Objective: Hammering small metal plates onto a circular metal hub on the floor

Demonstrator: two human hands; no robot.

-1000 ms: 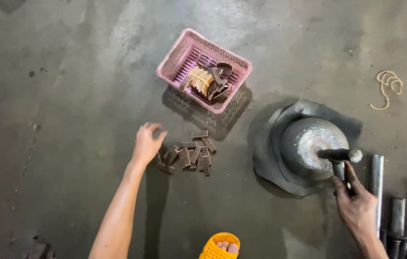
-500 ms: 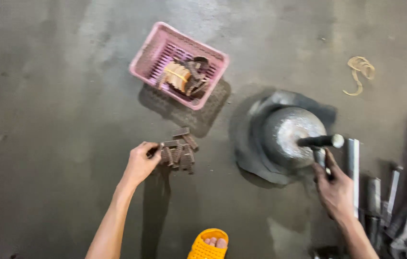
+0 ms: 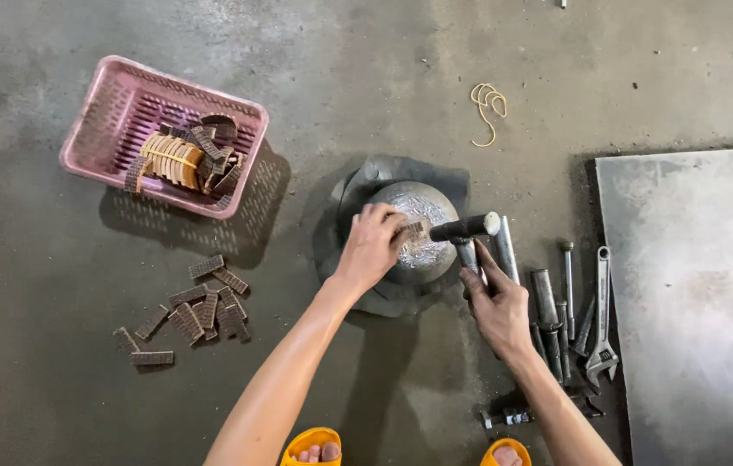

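My left hand (image 3: 372, 248) rests on a round shiny metal anvil (image 3: 422, 220) and pinches a small brown ribbed piece (image 3: 415, 229) against its top. My right hand (image 3: 496, 302) grips the handle of a hammer (image 3: 466, 228), whose head lies just right of the piece. The anvil sits on a dark rubber mat (image 3: 345, 203). Several more brown ribbed pieces (image 3: 198, 306) lie scattered on the concrete floor to the left.
A pink plastic basket (image 3: 103, 108) at upper left holds ribbed strips and a tan bundle. Metal rods, bolts and an adjustable wrench (image 3: 599, 319) lie to the right, beside a grey metal plate (image 3: 694, 302). Rubber bands (image 3: 487, 102) lie above. Orange sandals (image 3: 313, 444) show below.
My left hand left the pile on the floor and carried one ribbed piece onto the anvil. The view shifted right, showing the metal plate.
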